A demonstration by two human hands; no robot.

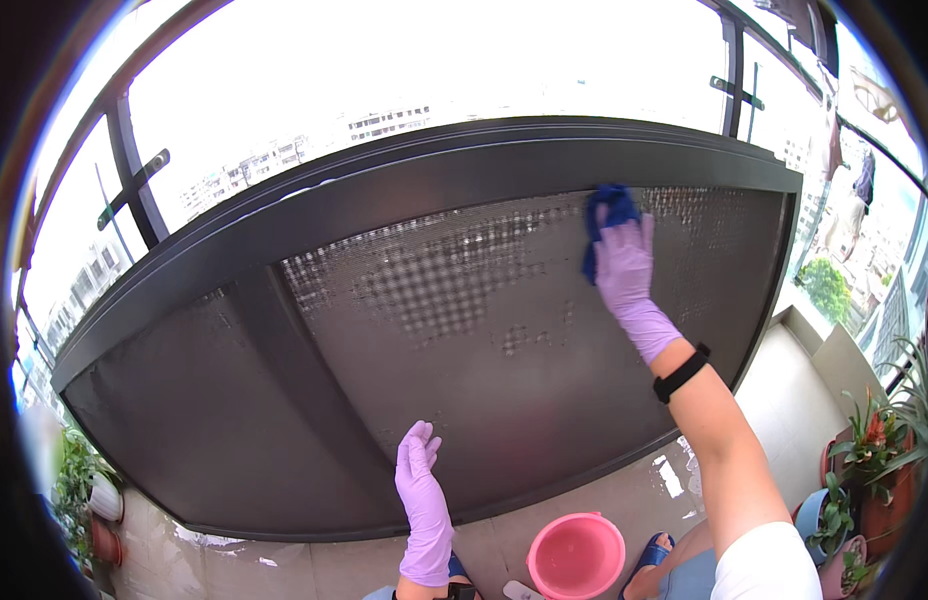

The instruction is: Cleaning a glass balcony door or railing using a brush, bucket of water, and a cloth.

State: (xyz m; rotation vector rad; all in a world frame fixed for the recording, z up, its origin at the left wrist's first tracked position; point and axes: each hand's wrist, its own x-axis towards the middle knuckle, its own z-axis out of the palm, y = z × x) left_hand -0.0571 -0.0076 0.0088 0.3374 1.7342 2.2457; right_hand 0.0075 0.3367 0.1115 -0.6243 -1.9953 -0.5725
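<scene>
A dark-framed mesh screen panel (509,397) stands before me, with wet patches in its mesh. My right hand (625,259), in a purple glove, presses a dark blue cloth (612,204) on the upper mesh, just under the top frame bar. The palm faces the mesh and the cloth shows around the fingers. My left hand (417,457), gloved in purple too, is at the lower middle of the panel, fingers up and fairly close together, with nothing seen in it. Whether it touches the mesh I cannot tell.
A pink bucket (576,556) stands on the wet tiled floor (246,574) between my feet in blue slippers. Potted plants stand at the right (835,517) and the left (104,499). Window frames (130,172) rise behind the panel, with buildings beyond.
</scene>
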